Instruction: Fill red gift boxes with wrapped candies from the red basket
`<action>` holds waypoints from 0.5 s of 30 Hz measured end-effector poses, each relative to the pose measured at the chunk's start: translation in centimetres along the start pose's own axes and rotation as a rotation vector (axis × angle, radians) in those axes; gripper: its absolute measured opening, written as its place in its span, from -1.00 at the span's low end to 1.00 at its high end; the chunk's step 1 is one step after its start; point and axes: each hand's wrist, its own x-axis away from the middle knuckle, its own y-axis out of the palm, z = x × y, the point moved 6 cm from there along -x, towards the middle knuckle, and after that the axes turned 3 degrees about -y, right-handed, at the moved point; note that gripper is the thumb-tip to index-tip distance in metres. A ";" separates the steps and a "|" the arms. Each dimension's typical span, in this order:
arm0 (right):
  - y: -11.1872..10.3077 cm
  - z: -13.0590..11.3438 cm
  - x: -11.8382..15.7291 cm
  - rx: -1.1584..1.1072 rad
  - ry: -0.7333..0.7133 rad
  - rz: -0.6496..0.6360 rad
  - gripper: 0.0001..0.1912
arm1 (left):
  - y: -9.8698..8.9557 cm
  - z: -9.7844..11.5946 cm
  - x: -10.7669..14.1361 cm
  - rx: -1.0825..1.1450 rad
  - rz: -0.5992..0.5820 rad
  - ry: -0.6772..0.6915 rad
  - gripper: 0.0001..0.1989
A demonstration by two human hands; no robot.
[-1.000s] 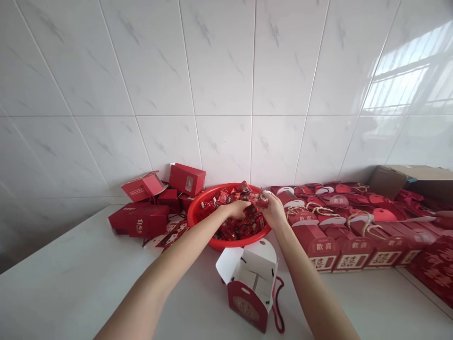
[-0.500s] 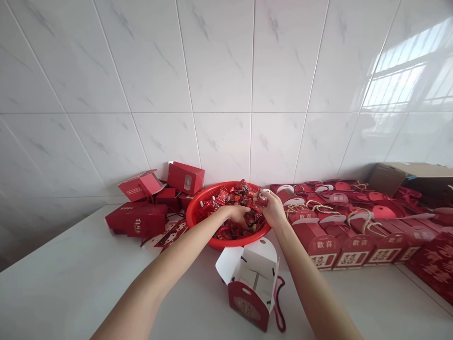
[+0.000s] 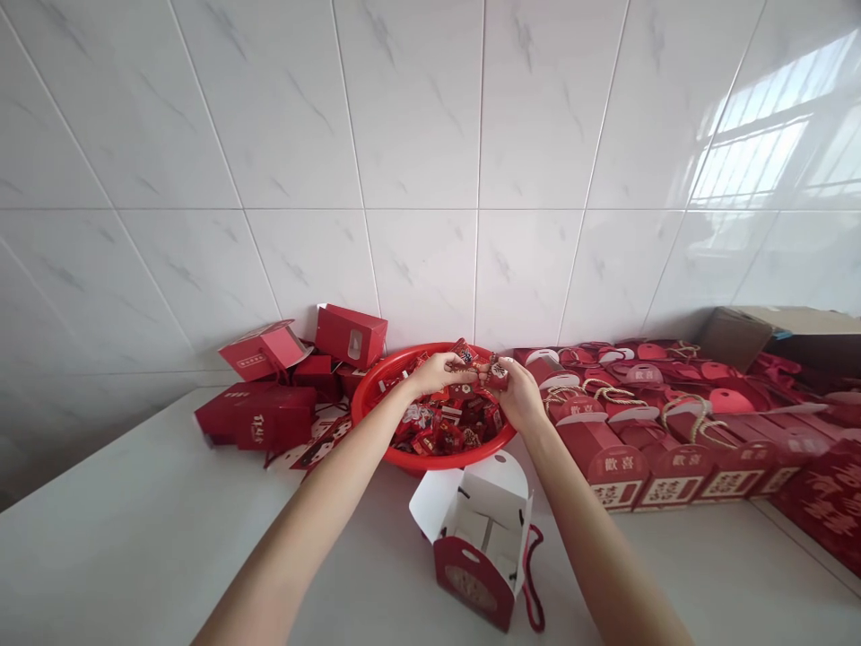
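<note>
Wrapped sweets [image 3: 449, 417] in basin [image 3: 430, 463]. Right hand [image 3: 517, 393] at basin's right rim, fingers curled round some sweets. Left hand [image 3: 437, 373] over basin, fingers partly closed; hold unclear. Open box [image 3: 481, 576] before basin. Loose cupped grip seemed best.

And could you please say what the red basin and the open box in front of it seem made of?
Red basin: probably plastic, smooth, slightly glossy, given its evenly coloured rim.
Open box: likely thin card, fairly matte, given its folded white flaps.
</note>
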 end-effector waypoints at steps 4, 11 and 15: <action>-0.2 0.2 -0.2 0.022 -0.004 0.005 -0.76 | 0.1 0.0 -0.2 0.047 0.004 0.052 -0.44; -0.1 0.5 -0.2 0.072 0.031 -0.030 -0.80 | -0.3 0.0 -0.3 -0.003 0.044 0.062 -0.49; 0.5 0.8 0.3 0.147 0.107 -0.124 -0.76 | -0.1 0.1 -0.2 -0.044 0.059 0.057 -0.50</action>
